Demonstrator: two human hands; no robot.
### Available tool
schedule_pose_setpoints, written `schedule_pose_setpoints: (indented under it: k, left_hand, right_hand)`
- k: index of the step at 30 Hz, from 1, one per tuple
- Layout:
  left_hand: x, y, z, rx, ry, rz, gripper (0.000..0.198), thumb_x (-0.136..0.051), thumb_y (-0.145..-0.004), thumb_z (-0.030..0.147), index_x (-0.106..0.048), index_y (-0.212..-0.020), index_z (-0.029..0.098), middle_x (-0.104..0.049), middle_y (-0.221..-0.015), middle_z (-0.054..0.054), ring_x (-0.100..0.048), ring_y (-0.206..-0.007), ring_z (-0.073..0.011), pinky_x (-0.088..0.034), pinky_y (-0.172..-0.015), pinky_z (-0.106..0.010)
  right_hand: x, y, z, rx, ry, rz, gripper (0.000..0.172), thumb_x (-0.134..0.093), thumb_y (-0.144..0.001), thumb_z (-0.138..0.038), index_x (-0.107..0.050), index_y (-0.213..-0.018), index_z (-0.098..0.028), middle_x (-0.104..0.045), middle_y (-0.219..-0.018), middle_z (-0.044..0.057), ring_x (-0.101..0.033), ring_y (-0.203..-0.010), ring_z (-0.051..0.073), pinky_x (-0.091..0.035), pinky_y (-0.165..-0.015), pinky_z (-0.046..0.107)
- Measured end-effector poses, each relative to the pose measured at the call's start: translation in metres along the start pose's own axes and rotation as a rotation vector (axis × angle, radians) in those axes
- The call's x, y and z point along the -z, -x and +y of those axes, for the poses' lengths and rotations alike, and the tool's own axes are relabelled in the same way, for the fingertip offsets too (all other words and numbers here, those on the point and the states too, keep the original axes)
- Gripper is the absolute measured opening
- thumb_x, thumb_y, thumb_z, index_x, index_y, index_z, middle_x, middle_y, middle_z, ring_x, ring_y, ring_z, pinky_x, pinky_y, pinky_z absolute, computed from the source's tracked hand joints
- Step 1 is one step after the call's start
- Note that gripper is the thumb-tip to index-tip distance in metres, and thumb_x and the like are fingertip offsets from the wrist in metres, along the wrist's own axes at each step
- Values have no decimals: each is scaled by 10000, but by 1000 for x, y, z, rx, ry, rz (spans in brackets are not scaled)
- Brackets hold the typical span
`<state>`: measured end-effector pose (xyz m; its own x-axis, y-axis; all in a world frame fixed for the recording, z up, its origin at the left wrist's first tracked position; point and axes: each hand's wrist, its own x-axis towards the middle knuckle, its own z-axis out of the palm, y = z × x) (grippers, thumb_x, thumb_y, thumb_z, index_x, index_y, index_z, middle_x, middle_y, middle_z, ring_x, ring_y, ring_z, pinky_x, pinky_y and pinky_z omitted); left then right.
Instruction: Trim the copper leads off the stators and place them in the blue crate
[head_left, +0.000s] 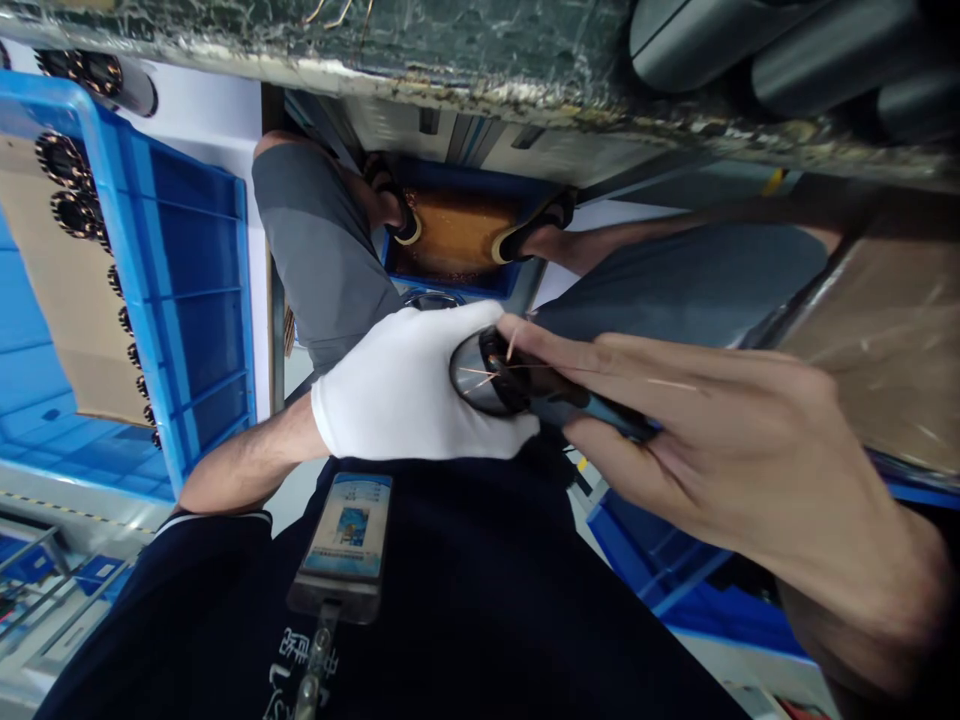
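Left hand: the left hand (409, 385), in a white fabric glove, is curled around the round grey metal motor part (480, 372); its grip is closed on that part, fingers wrapped over the far side and hidden from view.
Right hand: the bare right hand (720, 440) comes in from the right; its grip is pressed together on a dark slim tool with a blue handle (592, 405), thumb and forefinger pinching the shaft.
Motor part: it sits between the two grips, in front of the person's dark shirt, its open end facing the right grip. Dark windings show inside the opening.
Tool tip: the front end of the tool touches the open end of the motor part, just beside the gloved fingers.
Copper wires: thin copper-coloured wire ends (487, 375) stick out of the motor part and cross the right forefinger.
Left of the left grip: a blue plastic crate (187, 250) stands well apart, with a row of dark round wound coils (71, 190) along its edge beside a brown cardboard sheet (67, 290).
Below the left grip: a phone with a lit screen (346, 535) hangs at the chest on a clip.
Beyond both grips: grey-trousered knees, with sandalled feet on a blue tray lined in brown (457, 235).
Above: the worn dark green edge of the table (450, 50).
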<state>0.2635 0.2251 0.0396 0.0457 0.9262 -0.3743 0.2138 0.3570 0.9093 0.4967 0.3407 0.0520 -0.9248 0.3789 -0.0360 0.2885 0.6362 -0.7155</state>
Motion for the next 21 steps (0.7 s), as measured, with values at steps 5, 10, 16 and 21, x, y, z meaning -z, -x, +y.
schedule_pose_setpoints:
  k: [5, 10, 16, 21]
  left_hand:
    - [-13, -10, -33, 94, 494, -125, 285, -897, -895, 361, -772, -1087, 193, -839, -1050, -43, -790, -957, -222, -649, -881, -357]
    - [-40, -2, -61, 136, 793, -139, 492, -632, -1045, 702, -763, -1061, 228, -853, -1140, -97, -825, -1173, -323, -711, -986, -465]
    - [-13, 20, -61, -241, 13, 282, 758, -1002, -697, 795, -774, -1233, 309, -781, -1412, -110, -697, -1402, -372, -496, -1321, -586]
    - [28, 36, -48, -630, -395, 145, 417, -1000, -844, 532, -801, -1157, 342, -849, -1392, -85, -796, -1099, -290, -614, -976, -456]
  right_hand:
    - [-13, -13, 18, -90, -239, -56, 635, -727, -1046, -225, -661, -1673, -294, -823, -1414, 55, -846, -1127, 266, -711, -1015, 433]
    - [-39, -23, 20, -90, -360, 88, 679, -995, -885, -421, -742, -1506, -312, -841, -1345, 48, -826, -1137, 294, -679, -1034, 450]
    - [-36, -33, 29, -269, -816, -138, 441, -1003, -876, -508, -686, -792, -214, -551, -676, -58, -477, -614, 130, -425, -559, 257]
    - [-52, -42, 18, -215, -1026, -308, 330, -932, -918, -520, -751, -876, -247, -666, -720, -9, -520, -554, 155, -435, -453, 261]
